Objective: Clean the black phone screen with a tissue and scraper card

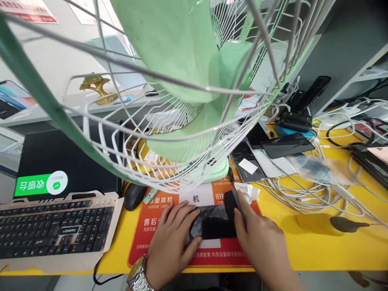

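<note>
The work on the phone [216, 222] seems under way and not finished, as I judge it. The phone lies flat on the red mat [145, 238], below the green fan [182, 147]. The left hand [171, 234] holds its left end between thumb and forefinger. The right hand [262, 236] grips a dark object [232, 204] at the phone's right end; I cannot tell what this object is. Blotchy marks show on the left part of the screen, maybe only reflections, so how much is done or left is not clear. A crumpled white tissue [250, 193] lies near the right hand.
</note>
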Demonstrator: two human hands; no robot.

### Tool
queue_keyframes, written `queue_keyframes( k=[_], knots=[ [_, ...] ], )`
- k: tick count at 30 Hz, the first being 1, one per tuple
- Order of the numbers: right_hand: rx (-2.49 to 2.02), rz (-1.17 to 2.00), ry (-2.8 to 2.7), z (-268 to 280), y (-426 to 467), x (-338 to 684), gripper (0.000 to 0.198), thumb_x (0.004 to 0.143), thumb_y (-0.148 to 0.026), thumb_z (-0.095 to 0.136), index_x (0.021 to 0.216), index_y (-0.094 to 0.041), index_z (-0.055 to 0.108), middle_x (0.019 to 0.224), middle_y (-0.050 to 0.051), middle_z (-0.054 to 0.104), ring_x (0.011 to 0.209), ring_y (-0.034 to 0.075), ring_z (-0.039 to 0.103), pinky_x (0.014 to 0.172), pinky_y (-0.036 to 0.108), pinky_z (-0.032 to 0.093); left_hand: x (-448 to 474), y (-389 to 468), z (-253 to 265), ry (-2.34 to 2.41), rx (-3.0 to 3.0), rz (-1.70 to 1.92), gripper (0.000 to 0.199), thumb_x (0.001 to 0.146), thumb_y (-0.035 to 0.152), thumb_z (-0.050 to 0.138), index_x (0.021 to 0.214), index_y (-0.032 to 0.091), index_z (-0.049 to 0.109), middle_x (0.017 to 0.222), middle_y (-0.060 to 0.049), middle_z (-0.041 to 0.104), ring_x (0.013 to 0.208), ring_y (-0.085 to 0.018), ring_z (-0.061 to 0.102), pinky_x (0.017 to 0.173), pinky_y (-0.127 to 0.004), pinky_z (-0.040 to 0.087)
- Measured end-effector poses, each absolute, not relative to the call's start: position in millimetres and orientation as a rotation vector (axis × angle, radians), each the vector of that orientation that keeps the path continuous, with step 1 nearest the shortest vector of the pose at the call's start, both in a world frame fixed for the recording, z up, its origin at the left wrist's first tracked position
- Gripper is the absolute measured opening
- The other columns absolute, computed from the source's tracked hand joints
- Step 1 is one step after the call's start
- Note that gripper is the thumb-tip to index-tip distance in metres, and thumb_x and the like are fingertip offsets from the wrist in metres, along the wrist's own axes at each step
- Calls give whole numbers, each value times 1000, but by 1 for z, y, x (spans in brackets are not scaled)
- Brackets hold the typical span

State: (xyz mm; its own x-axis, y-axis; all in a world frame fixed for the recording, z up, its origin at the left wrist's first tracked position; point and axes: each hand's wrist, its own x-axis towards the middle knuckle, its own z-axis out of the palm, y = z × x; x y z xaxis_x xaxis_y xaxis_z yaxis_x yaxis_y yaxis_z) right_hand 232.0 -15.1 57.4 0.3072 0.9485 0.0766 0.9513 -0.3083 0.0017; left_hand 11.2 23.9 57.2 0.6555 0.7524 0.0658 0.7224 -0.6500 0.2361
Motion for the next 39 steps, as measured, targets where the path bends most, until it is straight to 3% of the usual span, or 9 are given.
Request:
queue_keyframes(
  k=[7,13,22,28,31,36,39],
  knots=[
    [-2216,34,-2042,57,-13,186,54,91,-26,58,145,-23,53,58,5,70,45,19,64,44,22,36,8,22,53,1209,2699,265,53,95,31,53,145,27,36,146,-1,54,140,-25,41,117,-53,29],
    [-2292,-247,-1708,48,-32,258,44,96,-30,46,135,-18,63,45,2,60,36,20,57,40,25,33,8,25,53,1210,2721,276,52,95,36,55,144,29,39,143,1,57,138,-25,44,116,-51,30],
    [-1992,-126,-1863,47,-38,216,47,93,-18,42,136,-11,60,48,-1,62,34,17,56,38,25,30,5,31,44,1132,2870,466,51,92,39,58,140,25,47,135,-3,63,127,-26,55,109,-46,39],
    [-2136,-309,-1716,49,-43,262,44,97,-22,39,131,-9,62,52,2,65,37,19,59,39,26,34,2,34,40,1112,2931,486,53,91,45,58,139,26,48,134,-2,63,126,-26,54,107,-43,38],
    [-2118,-316,-1744,50,-38,244,45,91,-18,45,132,-9,61,47,0,61,33,17,55,37,26,30,2,34,39,1090,2964,505,52,92,44,57,139,23,49,134,-3,64,127,-25,54,108,-41,36],
    [-1944,-125,-1960,51,-24,189,61,75,-18,61,135,-7,58,50,-1,63,35,19,57,36,28,30,1,35,36,1107,2968,551,52,91,46,55,138,24,49,130,-3,66,119,-26,61,102,-41,43],
    [-2002,-42,-1963,53,-25,197,62,78,-19,61,138,-9,56,53,-1,66,37,19,60,37,27,34,1,36,34,1129,2948,553,51,91,46,55,137,27,49,129,-3,67,116,-27,63,99,-42,47]
  ],
)
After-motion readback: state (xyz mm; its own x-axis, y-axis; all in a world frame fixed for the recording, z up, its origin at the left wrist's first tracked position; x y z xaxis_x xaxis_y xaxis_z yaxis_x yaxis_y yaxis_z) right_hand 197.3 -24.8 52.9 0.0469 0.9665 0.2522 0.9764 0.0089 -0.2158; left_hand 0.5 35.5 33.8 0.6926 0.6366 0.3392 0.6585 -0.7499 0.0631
